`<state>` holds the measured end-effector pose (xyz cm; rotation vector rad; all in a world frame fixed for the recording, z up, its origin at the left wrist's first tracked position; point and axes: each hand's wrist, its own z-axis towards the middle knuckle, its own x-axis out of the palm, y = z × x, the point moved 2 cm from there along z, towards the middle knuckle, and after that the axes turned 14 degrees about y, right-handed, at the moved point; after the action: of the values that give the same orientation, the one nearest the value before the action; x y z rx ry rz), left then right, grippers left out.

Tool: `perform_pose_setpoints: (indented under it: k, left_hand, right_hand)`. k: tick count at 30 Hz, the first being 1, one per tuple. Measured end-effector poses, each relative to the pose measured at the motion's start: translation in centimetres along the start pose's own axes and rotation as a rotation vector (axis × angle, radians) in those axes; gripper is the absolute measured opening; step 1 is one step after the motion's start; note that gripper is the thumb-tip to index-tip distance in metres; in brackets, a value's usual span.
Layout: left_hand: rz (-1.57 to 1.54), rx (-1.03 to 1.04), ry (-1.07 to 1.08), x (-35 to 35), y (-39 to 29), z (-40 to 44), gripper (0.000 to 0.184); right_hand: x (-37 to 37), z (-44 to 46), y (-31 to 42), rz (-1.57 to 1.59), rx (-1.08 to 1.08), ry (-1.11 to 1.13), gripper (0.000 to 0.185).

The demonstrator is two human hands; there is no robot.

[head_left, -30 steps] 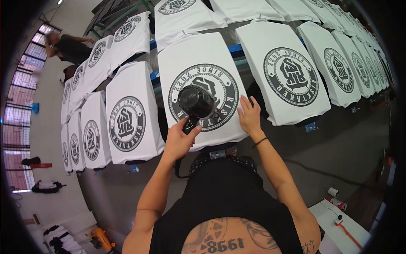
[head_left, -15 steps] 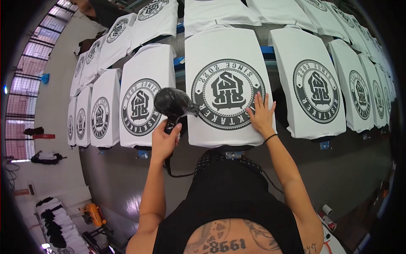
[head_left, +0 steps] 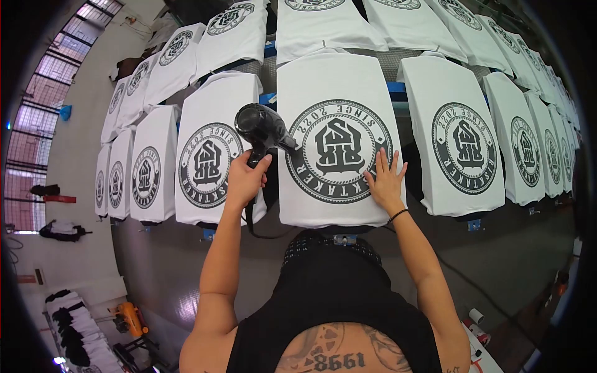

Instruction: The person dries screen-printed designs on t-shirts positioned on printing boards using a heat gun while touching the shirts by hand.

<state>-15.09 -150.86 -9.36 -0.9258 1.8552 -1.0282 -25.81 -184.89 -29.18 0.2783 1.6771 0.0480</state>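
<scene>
A black plastic hair dryer [head_left: 262,127] was gripped by the left hand [head_left: 247,179], fingers curled, its nozzle above a white fabric shirt [head_left: 336,78] with a round dark print, touched by the right hand [head_left: 387,186], fingers spread, nothing grasped. Similar shirts [head_left: 463,81] were lined in rows above a grey floor [head_left: 158,261].

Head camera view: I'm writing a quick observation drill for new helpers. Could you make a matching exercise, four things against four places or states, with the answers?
Things
1. Hair dryer
2. Bracelet
3. Blue item
4. Right hand

Places or states
A. Beside the barred window, at the far left
B. Fingers spread, at the right side of the circular print on the centre white T-shirt
C. Gripped in the left hand
D. Dark, around a wrist

Right pairs
1-C
2-D
3-A
4-B
</scene>
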Motion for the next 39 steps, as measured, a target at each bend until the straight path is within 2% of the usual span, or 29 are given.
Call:
perform_pose_setpoints:
  k: [3,8,15,20,24,28,30,32,38,39]
  left_hand:
    - [0.022,-0.005,-0.013,0.0,0.1,-0.8,0.031]
    - [0.052,-0.031,-0.010,0.4,0.7,-4.2,0.029]
    - [-0.078,-0.116,0.084,4.1,1.0,-9.6,0.026]
    - [-0.110,-0.139,0.175,7.8,0.6,-10.4,0.034]
    - [0.014,-0.113,0.279,10.9,-0.7,-8.8,0.047]
    - [-0.024,-0.057,0.364,13.6,-2.4,-6.4,0.052]
    - [0.089,0.015,0.370,15.0,-3.6,-4.9,0.055]
    - [0.063,0.045,0.463,15.9,-3.7,-2.3,0.045]
    - [0.130,0.183,0.447,19.1,-7.4,3.3,0.039]
    - [0.121,0.132,0.477,19.1,-7.7,4.5,0.039]
  right_hand:
    - [0.0,0.0,-0.2,0.008,-0.005,0.056,0.076]
    - [0.2,0.0,-0.6,0.022,-0.007,0.028,0.076]
    - [0.1,-0.5,-1.4,0.053,-0.034,0.020,0.073]
    - [0.1,-1.6,-1.9,0.189,0.018,-0.069,0.067]
    - [1.0,-3.2,-2.7,0.332,0.037,-0.159,0.063]
    - [0.1,-5.7,-2.9,0.334,0.090,-0.215,0.058]
    - [-0.1,-7.1,-3.0,0.335,0.125,-0.229,0.056]
    - [-0.2,-8.4,-3.0,0.346,0.116,-0.240,0.054]
    - [-1.2,-11.6,-2.5,0.377,0.144,-0.251,0.049]
    - [-1.5,-12.0,-2.2,0.398,0.137,-0.243,0.048]
